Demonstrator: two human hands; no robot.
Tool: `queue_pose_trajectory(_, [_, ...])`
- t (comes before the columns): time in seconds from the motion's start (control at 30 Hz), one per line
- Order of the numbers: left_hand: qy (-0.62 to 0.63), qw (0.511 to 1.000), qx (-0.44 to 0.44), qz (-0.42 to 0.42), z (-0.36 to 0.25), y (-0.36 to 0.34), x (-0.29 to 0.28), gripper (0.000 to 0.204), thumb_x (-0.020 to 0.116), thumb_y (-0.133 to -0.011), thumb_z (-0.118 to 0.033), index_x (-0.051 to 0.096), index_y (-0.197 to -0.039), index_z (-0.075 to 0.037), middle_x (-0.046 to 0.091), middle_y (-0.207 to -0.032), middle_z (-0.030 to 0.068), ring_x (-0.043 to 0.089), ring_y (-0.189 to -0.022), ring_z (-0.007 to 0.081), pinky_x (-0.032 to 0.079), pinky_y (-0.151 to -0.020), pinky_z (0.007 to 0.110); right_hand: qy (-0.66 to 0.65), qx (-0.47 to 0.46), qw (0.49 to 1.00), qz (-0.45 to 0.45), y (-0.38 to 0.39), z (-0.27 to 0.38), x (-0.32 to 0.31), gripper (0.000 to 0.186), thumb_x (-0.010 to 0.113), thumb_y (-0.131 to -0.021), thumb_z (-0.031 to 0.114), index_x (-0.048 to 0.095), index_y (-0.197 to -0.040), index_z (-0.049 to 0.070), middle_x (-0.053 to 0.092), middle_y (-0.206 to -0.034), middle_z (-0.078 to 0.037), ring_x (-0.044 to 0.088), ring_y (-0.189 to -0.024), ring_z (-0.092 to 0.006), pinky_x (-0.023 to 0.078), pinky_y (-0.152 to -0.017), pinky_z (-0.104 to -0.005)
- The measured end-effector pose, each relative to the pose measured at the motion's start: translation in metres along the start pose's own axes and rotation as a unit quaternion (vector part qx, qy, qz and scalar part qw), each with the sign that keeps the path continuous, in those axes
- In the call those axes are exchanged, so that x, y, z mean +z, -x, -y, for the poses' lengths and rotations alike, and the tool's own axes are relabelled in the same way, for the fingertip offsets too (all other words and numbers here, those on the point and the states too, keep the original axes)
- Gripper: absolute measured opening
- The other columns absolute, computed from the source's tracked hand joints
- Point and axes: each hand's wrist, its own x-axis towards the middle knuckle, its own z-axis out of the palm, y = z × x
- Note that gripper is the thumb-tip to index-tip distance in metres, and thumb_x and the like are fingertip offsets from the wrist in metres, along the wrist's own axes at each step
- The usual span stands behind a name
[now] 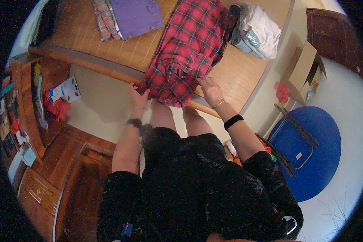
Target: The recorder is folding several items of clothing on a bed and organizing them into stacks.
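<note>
A red plaid shirt (191,36) lies spread over the edge of a wooden bed or bench, its near end bunched and hanging a little over the front. My left hand (139,97) pinches the shirt's near left corner. On the other side, my right hand (211,90) has its fingertips closed at the shirt's near right edge; the exact grip is partly hidden by the fingers.
Beyond the shirt, a folded purple garment (138,18) and a plaid one (106,20) lie at left, and a pile of pale clothes (257,32) at right. Wooden shelves (28,109) stand left. A folded blue round table (326,153) and a cardboard box (302,70) are at right.
</note>
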Motion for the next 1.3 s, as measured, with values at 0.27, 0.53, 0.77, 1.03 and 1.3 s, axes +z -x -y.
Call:
queue_pose_trajectory(0.27, [0.251, 0.956, -0.043, 0.148, 0.028, -0.01, 0.009, 0.058, 0.072, -0.066, -0.009, 0.039, -0.113, 0.002, 0.05, -0.105, 0.0136, 0.051, -0.094, 0.0225, 0.043, -0.081, 0.034, 0.184, -0.002, 0.982, 0.05, -0.003, -0.005, 0.055, 0.052, 0.051, -0.076, 0.014, 0.04, -0.126, 0.023, 0.026, -0.136, -0.008, 0.032, -0.12, -0.0266, 0.034, -0.092, -0.0429])
queue_pose_trajectory(0.53, [0.105, 0.897, -0.095, 0.418, 0.006, -0.018, -0.001, 0.036, 0.063, -0.074, -0.012, 0.051, -0.107, -0.002, 0.058, -0.096, 0.0081, 0.056, -0.084, 0.0179, 0.047, -0.074, 0.031, 0.212, -0.056, 0.976, 0.007, -0.001, -0.006, 0.05, 0.046, 0.051, -0.075, 0.015, 0.046, -0.119, 0.026, 0.027, -0.133, -0.018, 0.031, -0.12, -0.0345, 0.033, -0.091, -0.0459])
queue_pose_trajectory(0.77, [0.203, 0.897, -0.091, 0.383, 0.004, -0.011, -0.022, 0.036, 0.06, -0.076, -0.01, 0.05, -0.109, -0.004, 0.057, -0.1, 0.0069, 0.055, -0.09, 0.0174, 0.047, -0.078, 0.031, 0.12, -0.05, 0.99, -0.059, -0.014, -0.028, 0.1, 0.034, 0.057, -0.069, 0.014, 0.056, -0.103, 0.018, 0.037, -0.122, -0.018, 0.036, -0.113, -0.0361, 0.036, -0.088, -0.0446])
queue_pose_trajectory(1.03, [0.464, 0.738, -0.251, 0.42, -0.109, 0.002, -0.089, 0.038, 0.056, -0.079, -0.015, 0.048, -0.113, -0.001, 0.054, -0.109, 0.0095, 0.055, -0.096, 0.0208, 0.046, -0.082, 0.033, -0.178, -0.05, 0.983, 0.005, -0.002, -0.026, 0.02, 0.033, 0.062, -0.066, 0.003, 0.059, -0.098, 0.011, 0.052, -0.105, -0.016, 0.049, -0.097, -0.032, 0.041, -0.086, -0.0374])
queue_pose_trajectory(1.3, [0.64, 0.646, -0.245, 0.336, -0.108, -0.042, -0.057, 0.042, 0.053, -0.081, -0.027, 0.048, -0.113, 0.001, 0.052, -0.114, 0.0142, 0.049, -0.106, 0.0252, 0.04, -0.091, 0.038, -0.462, 0.063, 0.885, 0.016, 0.05, -0.163, 0.145, 0.032, 0.058, -0.078, 0.009, 0.054, -0.11, 0.006, 0.058, -0.105, -0.007, 0.053, -0.098, -0.0194, 0.043, -0.083, -0.0294])
